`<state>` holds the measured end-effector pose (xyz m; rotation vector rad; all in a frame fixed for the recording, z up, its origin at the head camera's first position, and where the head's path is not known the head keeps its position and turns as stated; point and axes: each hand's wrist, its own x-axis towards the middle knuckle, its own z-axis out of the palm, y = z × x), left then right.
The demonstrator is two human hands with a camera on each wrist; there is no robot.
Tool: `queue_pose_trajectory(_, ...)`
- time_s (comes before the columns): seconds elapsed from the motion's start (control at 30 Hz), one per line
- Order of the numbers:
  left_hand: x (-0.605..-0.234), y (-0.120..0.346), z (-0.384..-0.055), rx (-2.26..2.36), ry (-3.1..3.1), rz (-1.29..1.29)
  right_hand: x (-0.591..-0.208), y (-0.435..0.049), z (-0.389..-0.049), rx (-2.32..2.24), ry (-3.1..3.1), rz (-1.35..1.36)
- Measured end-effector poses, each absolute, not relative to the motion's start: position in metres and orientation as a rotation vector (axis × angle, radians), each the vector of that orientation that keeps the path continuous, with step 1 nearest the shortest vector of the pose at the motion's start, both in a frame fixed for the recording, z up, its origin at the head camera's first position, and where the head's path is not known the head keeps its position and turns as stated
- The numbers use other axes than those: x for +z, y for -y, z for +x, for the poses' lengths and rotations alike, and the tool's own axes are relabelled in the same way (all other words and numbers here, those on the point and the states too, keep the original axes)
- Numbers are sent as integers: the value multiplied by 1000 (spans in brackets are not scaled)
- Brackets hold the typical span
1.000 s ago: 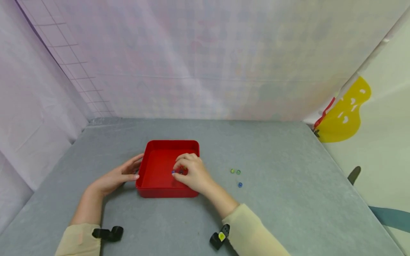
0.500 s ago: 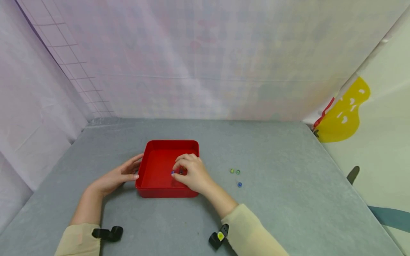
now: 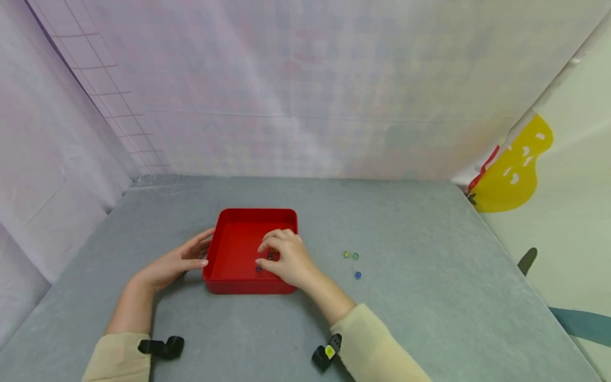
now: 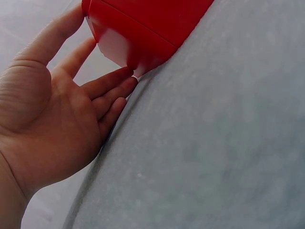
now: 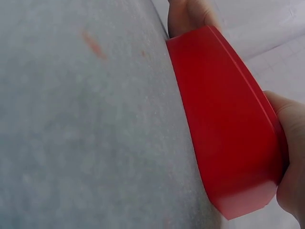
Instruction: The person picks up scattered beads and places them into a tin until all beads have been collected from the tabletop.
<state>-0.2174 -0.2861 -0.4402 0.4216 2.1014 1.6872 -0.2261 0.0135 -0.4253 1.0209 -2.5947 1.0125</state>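
Observation:
The red square tray rests on the grey table. My left hand lies against its left side, with nearly straight fingers on the outer wall and the thumb at the rim; the left wrist view shows these fingers touching the wall. Over the tray's right part hovers my right hand, thumb and index finger apart with nothing between them. A small blue marble sits on the tray floor just below that thumb. Darker small marbles show partly behind the fingers. The right palm's underside is hidden.
On the table right of the tray lie a yellow-green marble, a green marble and a blue marble. A pale curtain hangs behind the table's far edge.
The right thumb and index finger have parted and let go of the blue marble, which has dropped to the tray floor. The left hand and the tray stay put.

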Motion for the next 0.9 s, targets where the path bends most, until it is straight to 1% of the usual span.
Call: queue_pose_trajectory(0.9,-440,285,-217,1691,-2098,407,-423,-20,-225,1103,2504,1064)
